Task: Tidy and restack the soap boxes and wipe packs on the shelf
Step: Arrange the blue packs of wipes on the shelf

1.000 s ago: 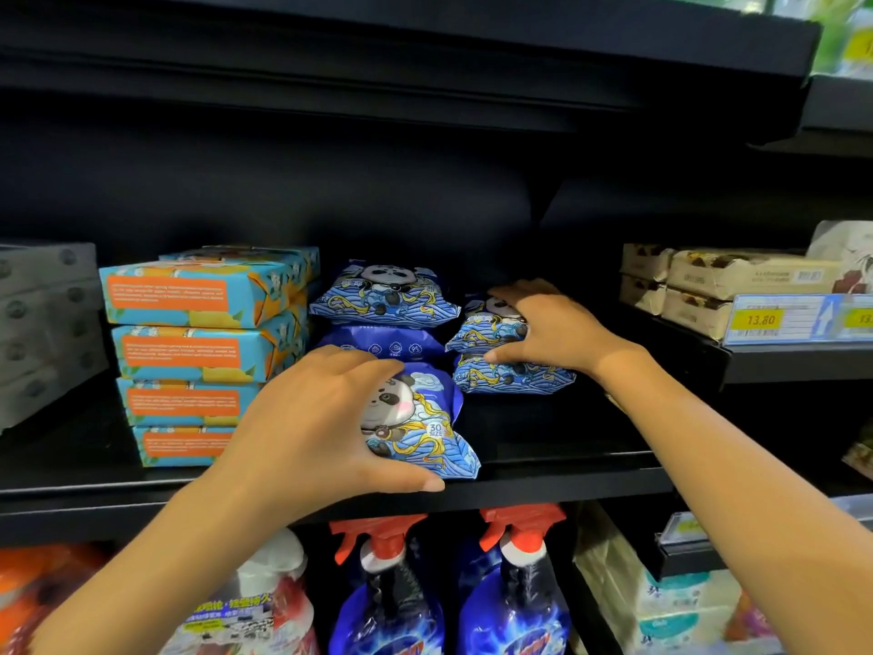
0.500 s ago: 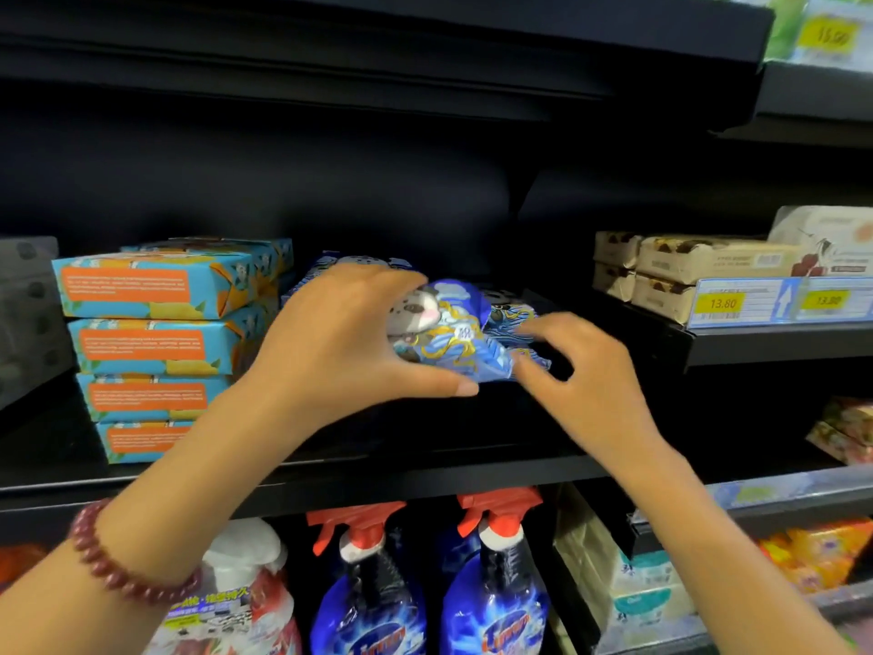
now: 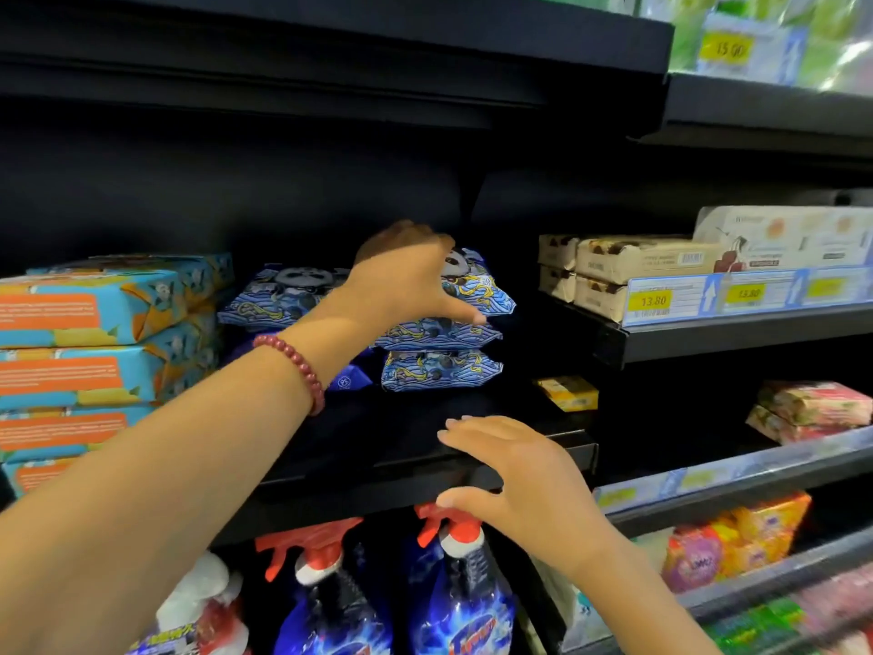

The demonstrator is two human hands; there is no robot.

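Blue foil with a panda print: the top wipe pack [image 3: 479,286] sits on the right-hand stack of wipe packs [image 3: 441,371], with two packs of the same print lying flat beneath it. The left hand [image 3: 401,276] grips it from the left. The thumb runs along the pack's lower front edge, the palm covers its left half, and the fingers curl over the top toward the back. The fingertips are hidden behind the hand. I cannot tell whether the pack rests fully on the one below or is lifted clear of it.

The right hand [image 3: 519,479] holds nothing, its fingers straight and spread. It is at the front lip of the shelf [image 3: 378,446], below and in front of the right stack and well apart from the packs. Contact with the lip cannot be made out.

A second wipe stack [image 3: 278,295] stands just left of the first. Its lower, darker pack is mostly hidden by the left forearm and a red bead bracelet [image 3: 295,366].

The soap boxes [image 3: 94,314], teal and orange, are stacked at far left. The frame edge cuts them off and their print is unreadable.

A small yellow box [image 3: 567,392] lies at the right end of the shelf, its label blurred. The spray bottles [image 3: 330,583] on the tier below are partly hidden by both arms.
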